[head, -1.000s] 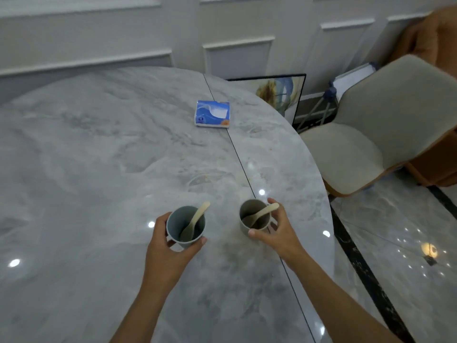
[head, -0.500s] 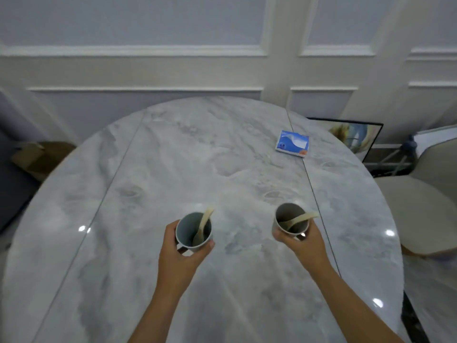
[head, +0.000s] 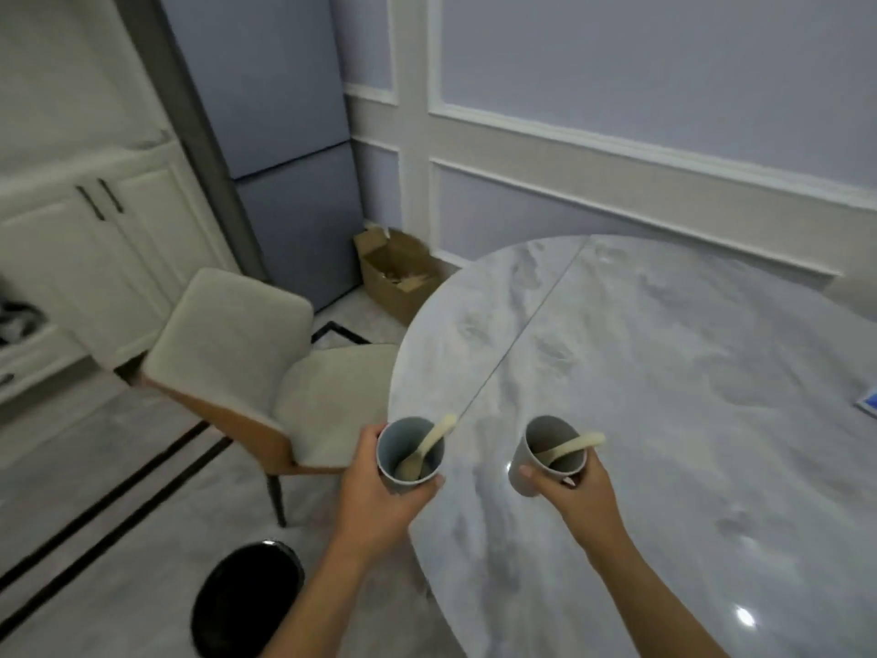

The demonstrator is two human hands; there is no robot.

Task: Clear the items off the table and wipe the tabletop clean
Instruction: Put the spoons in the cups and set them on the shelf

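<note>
My left hand point(head: 377, 496) grips a grey-blue cup point(head: 409, 455) with a pale spoon point(head: 429, 446) standing in it, held at the left edge of the grey marble table point(head: 664, 372). My right hand point(head: 576, 491) grips a second grey cup point(head: 550, 455), lifted above the tabletop, with another pale spoon point(head: 572, 451) lying across its rim. A corner of the blue tissue pack point(head: 869, 402) shows at the right edge of the view.
A beige chair point(head: 265, 368) stands left of the table. A black bin point(head: 249, 596) sits on the floor below my left arm. An open cardboard box point(head: 394, 273) lies by the wall, next to a tall grey-blue fridge point(head: 280, 135) and white cabinets point(head: 95, 249).
The view has swung left, so the table now lies on the right. Both hands still hold their cups, which have been lifted and carried toward the table's left edge.
</note>
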